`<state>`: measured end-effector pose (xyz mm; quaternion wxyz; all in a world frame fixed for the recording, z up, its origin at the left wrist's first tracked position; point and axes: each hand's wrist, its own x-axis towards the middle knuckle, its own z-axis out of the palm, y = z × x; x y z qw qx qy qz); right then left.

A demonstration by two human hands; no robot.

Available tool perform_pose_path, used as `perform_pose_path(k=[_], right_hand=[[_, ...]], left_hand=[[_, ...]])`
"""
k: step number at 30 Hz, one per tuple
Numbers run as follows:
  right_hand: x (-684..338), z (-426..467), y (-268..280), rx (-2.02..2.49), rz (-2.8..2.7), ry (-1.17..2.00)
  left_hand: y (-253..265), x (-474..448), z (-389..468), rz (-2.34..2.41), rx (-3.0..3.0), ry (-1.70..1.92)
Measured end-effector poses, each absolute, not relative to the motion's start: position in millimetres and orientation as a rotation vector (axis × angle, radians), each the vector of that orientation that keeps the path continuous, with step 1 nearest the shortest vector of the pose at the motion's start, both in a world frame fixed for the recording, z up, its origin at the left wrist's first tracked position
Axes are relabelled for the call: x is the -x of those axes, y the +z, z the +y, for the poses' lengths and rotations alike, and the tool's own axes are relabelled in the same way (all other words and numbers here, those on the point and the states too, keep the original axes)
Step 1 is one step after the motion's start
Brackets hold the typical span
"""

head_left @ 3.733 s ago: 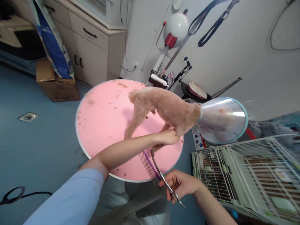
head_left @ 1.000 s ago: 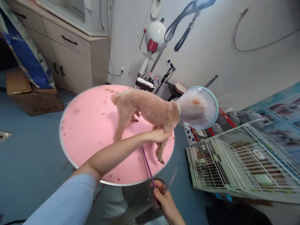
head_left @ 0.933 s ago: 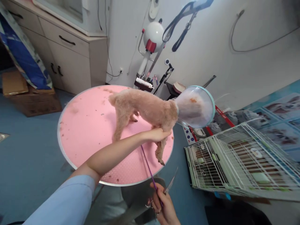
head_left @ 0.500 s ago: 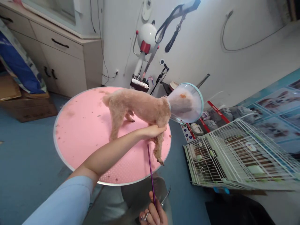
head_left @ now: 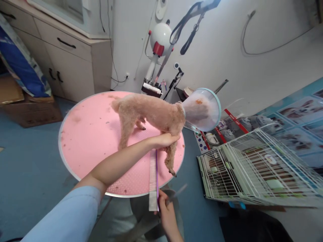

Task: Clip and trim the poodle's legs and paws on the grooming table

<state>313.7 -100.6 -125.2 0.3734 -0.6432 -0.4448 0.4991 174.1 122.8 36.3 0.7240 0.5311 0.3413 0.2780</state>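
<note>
A clipped tan dog (head_left: pixel 151 109) stands on the round pink grooming table (head_left: pixel 83 144), its head inside a clear cone collar (head_left: pixel 202 109) with a pale blue rim. My left hand (head_left: pixel 166 139) is closed around the upper part of a front leg (head_left: pixel 171 158). Below it, at the table's near edge, my right hand (head_left: pixel 165 205) grips a long metal comb (head_left: pixel 153 178) with a purple spine, teeth turned left. A blurred blade, seemingly of scissors (head_left: pixel 179 191), also sticks out from the right hand. The comb's far end reaches up near my left wrist.
A white wire cage (head_left: pixel 242 164) stands on the floor to the right. Behind the table are a grooming arm with a black loop (head_left: pixel 188 43) and a white round lamp-like device (head_left: pixel 160 37). Cabinets (head_left: pixel 68 67) and a cardboard box (head_left: pixel 32 112) stand at left.
My right hand has turned over and moved up a little. The comb has swung left, now showing its teeth on the left side. My left hand keeps its hold on the leg.
</note>
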Motion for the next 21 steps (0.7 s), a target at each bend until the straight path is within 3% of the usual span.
perform_pose_path(k=[3,8,10,17,21], right_hand=[[-325,-81,-89,1.705,-1.474,1.305],[-357,-83,-48,1.299,-1.561,2.108],[-369,-83,-41,1.206,-1.545,2.265],[-385,-50,-27,0.843,-1.615,2.185],[-384,-43,-25,0.868,-1.63,2.135]], left_hand=[[37,-174,123,0.756,-1.179,0.636],[37,-175,128,0.762,-1.174,0.687],[35,-177,130,0.766,-1.173,0.708],[30,-180,125,0.774,-1.222,0.793],[28,-180,124,0.77,-1.289,0.831]])
